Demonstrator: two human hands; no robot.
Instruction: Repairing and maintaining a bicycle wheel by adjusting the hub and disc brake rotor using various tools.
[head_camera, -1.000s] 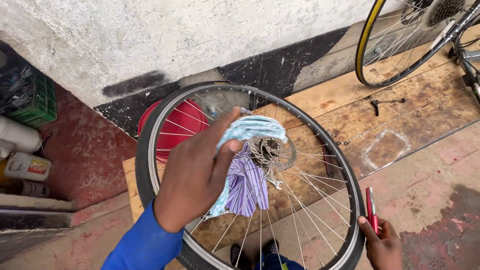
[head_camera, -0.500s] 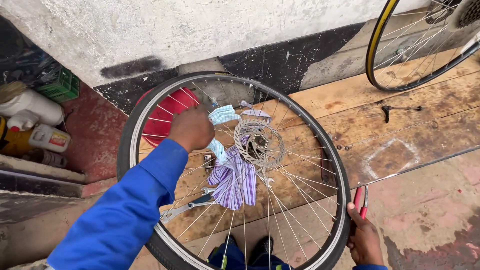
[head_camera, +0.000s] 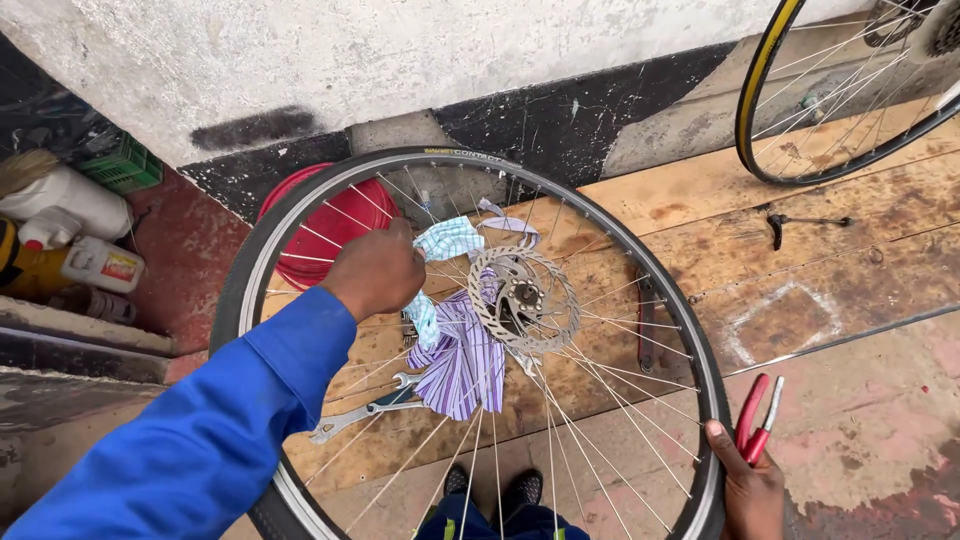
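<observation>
Both hands closed: left (head_camera: 375, 270) grips rag (head_camera: 455, 340); right (head_camera: 745, 480) grips wheel rim (head_camera: 715, 400), pliers (head_camera: 757, 420).

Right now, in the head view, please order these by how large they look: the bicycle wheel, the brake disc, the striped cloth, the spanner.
1. bicycle wheel
2. striped cloth
3. brake disc and spanner look similar in extent; I would not rank them.
</observation>
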